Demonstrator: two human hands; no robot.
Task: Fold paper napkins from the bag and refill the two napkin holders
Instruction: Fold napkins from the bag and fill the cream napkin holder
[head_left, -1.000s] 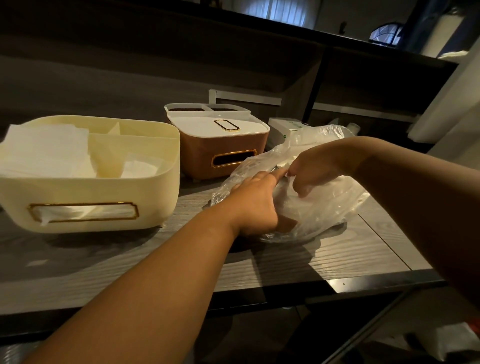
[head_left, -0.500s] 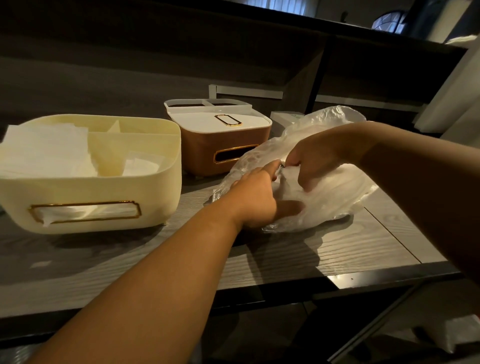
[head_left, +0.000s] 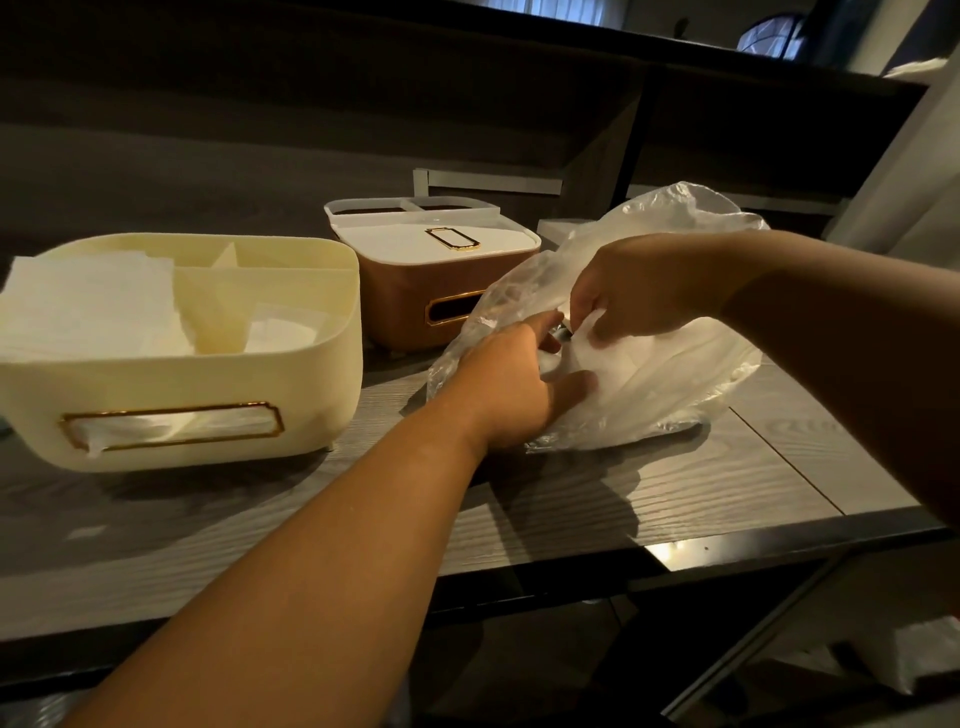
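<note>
Lay on the grey wooden table (head_left: 545, 519), right of the cream napkin holder (head_left: 208, 415) and in front of the brown napkin holder (head_left: 410, 291): clear plastic bag (head_left: 675, 379) of white paper napkins (head_left: 639, 374). Left hand (head_left: 514, 389) curled on the bag's near mouth, right hand (head_left: 639, 291) pinching film or a napkin edge at the opening; which, impossible to tell. Judged light, limp, slippery and easily torn; best taken by a napkin's edge, with the bag's mouth pinned.

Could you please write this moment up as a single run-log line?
phase: getting napkins from bag | left hand: grips plastic bag | right hand: pinches napkin at bag mouth | cream holder: part-filled | brown holder: lidded
</note>
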